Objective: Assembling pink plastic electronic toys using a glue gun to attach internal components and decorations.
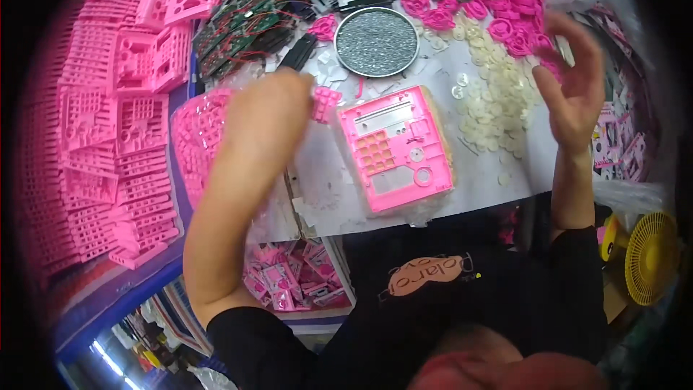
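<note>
A pink plastic casing [435, 146] lies inner side up on a padded, plastic-wrapped block in the middle of the worktable, with a grid of square holes and round openings. Left of it, my left hand [278, 105] is curled and slightly blurred. A small pink button keypad [327, 104] sticks out at its fingertips; the fingers' exact grip is hidden behind the hand. My right hand [577, 83] is raised on the right, fingers apart and holding nothing, near the pile of pale round discs [494, 105] and the pink ring-shaped parts [516, 7].
A round tin [377, 42] of tiny metal pieces stands behind the casing. Green circuit boards [242, 32] with red wires lie back left. Stacked pink casings [90, 112] fill the left side. A bag of pink keypads [196, 137] lies by my left forearm; a yellow fan [650, 258] stands right.
</note>
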`<state>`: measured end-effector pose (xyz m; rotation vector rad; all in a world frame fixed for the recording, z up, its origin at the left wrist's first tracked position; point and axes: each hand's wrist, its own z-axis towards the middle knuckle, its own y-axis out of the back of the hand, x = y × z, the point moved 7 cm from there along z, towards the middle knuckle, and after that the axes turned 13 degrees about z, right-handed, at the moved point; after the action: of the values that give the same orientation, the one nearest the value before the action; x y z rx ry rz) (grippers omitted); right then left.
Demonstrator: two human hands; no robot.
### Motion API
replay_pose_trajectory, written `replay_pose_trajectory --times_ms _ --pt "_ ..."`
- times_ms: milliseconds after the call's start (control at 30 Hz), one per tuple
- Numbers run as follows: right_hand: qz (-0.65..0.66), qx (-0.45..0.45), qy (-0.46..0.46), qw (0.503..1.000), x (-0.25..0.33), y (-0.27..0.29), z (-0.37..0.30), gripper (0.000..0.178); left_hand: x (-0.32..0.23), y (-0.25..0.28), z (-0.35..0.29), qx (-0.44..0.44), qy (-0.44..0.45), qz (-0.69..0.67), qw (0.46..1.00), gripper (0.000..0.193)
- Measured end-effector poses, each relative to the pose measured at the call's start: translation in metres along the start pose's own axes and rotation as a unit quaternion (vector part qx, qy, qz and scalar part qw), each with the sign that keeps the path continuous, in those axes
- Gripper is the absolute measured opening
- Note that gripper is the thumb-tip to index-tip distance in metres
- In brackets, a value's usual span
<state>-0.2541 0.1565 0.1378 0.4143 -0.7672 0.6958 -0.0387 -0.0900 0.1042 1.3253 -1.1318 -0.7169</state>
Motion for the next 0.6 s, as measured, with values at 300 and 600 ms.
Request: replay_pose_trajectory --times_ms 300,600 --pt "0.044 -0.005 -0.056 0.997 -0.053 0.006 0.014 0.072 0.055 -0.060 -0.050 -0.061 0.040 -0.066 0.995 0.013" --pt "-0.018 0.044 -0.070 0.996 -0.032 -0.041 0.018 0.067 0.000 -0.097 0.010 -0.023 0.081 0.043 0.996 0.029"
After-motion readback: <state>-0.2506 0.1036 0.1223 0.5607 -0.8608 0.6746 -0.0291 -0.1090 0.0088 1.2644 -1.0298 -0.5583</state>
